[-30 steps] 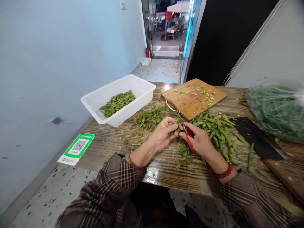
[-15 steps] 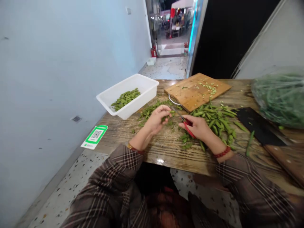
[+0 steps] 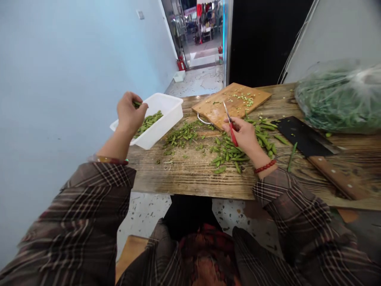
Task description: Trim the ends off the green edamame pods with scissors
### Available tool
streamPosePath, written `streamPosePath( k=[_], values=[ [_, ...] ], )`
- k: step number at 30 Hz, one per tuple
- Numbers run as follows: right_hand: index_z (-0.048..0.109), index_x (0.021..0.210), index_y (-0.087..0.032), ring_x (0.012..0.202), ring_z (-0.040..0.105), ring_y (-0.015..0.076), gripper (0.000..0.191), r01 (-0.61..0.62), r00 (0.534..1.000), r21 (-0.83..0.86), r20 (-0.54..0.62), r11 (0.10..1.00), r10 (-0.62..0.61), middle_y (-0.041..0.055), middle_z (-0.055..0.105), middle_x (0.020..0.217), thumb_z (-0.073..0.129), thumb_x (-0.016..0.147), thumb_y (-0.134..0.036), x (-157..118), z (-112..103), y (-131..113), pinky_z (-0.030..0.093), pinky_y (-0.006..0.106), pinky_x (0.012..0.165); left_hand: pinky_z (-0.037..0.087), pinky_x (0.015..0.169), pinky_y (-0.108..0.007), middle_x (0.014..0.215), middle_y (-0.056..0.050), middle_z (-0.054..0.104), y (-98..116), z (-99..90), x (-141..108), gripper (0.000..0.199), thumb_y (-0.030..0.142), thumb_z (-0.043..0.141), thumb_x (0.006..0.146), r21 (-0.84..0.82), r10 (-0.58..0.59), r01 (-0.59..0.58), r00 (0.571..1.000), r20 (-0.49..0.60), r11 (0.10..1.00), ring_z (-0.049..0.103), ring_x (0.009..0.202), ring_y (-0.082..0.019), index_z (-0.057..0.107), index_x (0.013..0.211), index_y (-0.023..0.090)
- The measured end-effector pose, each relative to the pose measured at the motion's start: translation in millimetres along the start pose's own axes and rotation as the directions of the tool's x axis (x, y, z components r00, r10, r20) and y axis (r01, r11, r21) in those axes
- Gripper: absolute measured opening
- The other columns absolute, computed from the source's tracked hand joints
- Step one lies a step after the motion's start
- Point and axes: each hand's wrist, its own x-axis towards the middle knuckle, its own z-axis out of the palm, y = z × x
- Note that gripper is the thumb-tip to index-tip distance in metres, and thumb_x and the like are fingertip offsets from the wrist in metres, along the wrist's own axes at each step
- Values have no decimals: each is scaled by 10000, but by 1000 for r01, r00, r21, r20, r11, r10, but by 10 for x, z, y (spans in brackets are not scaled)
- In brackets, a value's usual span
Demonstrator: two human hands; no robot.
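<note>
My left hand (image 3: 130, 115) is raised over the left side of a white plastic bin (image 3: 162, 133), its fingers pinching a green edamame pod (image 3: 137, 104). Part of that pod is hidden by the fingers. Inside the bin lies a heap of pods (image 3: 151, 122). My right hand (image 3: 246, 138) grips red-handled scissors (image 3: 233, 135), blades pointing up and away, above a pile of loose pods (image 3: 228, 153) on the wooden table. Between the bin and that pile, smaller green pieces (image 3: 183, 134) are scattered.
Behind the pods lies a wooden cutting board (image 3: 229, 101) with chopped green bits. A black cleaver (image 3: 303, 135) with a wooden handle rests at the right, near a plastic bag of green vegetables (image 3: 333, 103). A wall (image 3: 74, 71) runs along the left.
My left hand has moved left and up from beside the scissors to over the bin, with a pod in its fingers. My right hand keeps the scissors. The view has shifted.
</note>
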Motion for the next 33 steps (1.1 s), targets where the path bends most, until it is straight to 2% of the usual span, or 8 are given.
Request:
streamPosePath(
  k=[3, 6, 9, 15, 21, 26, 29, 33],
  values=[
    [691, 961, -168, 531, 440, 109, 392, -11, 1000, 3, -14, 1000, 11, -34, 508, 581, 639, 751, -495, 13, -13, -2, 350, 229, 503, 388, 971, -416, 1119, -121, 566, -206, -69, 112, 366, 192, 756, 619, 329, 108, -161, 979, 173, 930, 489, 1083, -265, 598, 947, 159],
    [685, 986, -170, 538, 441, 108, 400, -9, 1000, 13, -22, 1000, 9, -29, 520, 605, 640, 751, -491, 19, -30, -8, 354, 227, 505, 397, 970, -449, 1132, -132, 586, -133, 134, -53, 368, 254, 662, 729, 368, 136, -251, 941, 311, 895, 543, 999, -249, 624, 1080, 153],
    [682, 997, -172, 533, 431, 107, 395, -13, 1000, 30, -22, 999, 14, -31, 513, 603, 637, 754, -481, 26, -38, -4, 353, 229, 508, 445, 882, -405, 1006, -103, 636, 155, 567, -399, 253, 250, 589, 777, 237, 190, -322, 872, 451, 917, 574, 836, -206, 683, 998, 170],
    [685, 984, -155, 551, 451, 111, 407, -27, 1000, 21, 0, 999, 27, -23, 538, 617, 651, 739, -478, 31, -26, -6, 370, 233, 530, 425, 894, -379, 893, -95, 617, 584, 1445, -960, 241, 124, 592, 719, -159, 438, -449, 629, 642, 879, 555, 892, -235, 731, 904, 192],
    [688, 1004, -160, 589, 504, 133, 411, -3, 1000, -84, -9, 996, 2, 2, 596, 661, 652, 748, -480, 33, -11, 4, 398, 241, 561, 405, 879, -375, 829, -80, 574, 536, 1684, -1002, 142, 75, 631, 632, -242, 457, -398, 644, 613, 885, 529, 884, -241, 688, 707, 180],
    [688, 1029, -170, 601, 516, 137, 412, 4, 999, -114, 36, 994, 0, 12, 619, 690, 641, 766, -483, 0, -2, -47, 406, 244, 572, 413, 623, -247, 662, 6, 534, 454, 1470, -1047, 67, 163, 650, 684, -362, 235, 2, 759, 608, 932, 495, 613, -116, 590, 713, 154],
    [690, 1031, -167, 604, 523, 139, 408, 31, 992, -112, 123, 993, -17, 14, 631, 705, 639, 773, -479, -45, -6, -110, 410, 247, 572, 384, 503, -194, 666, 9, 586, 422, 1313, -1121, 205, 259, 696, 697, -498, 47, 382, 756, 653, 778, 511, 527, -79, 560, 792, 139],
    [694, 1048, -168, 576, 518, 139, 412, 131, 958, -207, 279, 969, -70, 5, 612, 661, 647, 777, -475, -108, -9, -164, 409, 252, 561, 421, 470, -181, 665, -7, 632, 398, 1218, -1186, 344, 284, 784, 630, -579, -77, 578, 743, 665, 575, 552, 512, -77, 612, 873, 112]
  ],
)
